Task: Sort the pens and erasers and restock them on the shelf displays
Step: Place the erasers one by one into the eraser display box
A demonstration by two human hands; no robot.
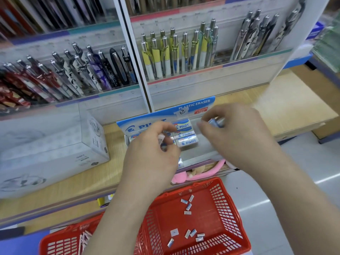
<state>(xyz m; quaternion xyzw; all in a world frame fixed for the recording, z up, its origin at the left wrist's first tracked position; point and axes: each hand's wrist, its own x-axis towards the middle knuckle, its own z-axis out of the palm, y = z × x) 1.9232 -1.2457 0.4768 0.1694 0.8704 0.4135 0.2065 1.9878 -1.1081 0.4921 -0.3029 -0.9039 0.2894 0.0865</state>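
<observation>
Over the eraser box [147, 124] my left hand [152, 153] and right hand [233, 133] each pinch an eraser, a few rows already stacked inside, while about a dozen erasers [189, 234] below it wait in the red basket [228, 205].

Both hands hover over the eraser box [185, 133] on the shelf [110, 181]; left hand [152, 153] and right hand [237, 133] each pinch erasers; more lie in the red basket [230, 208].
</observation>
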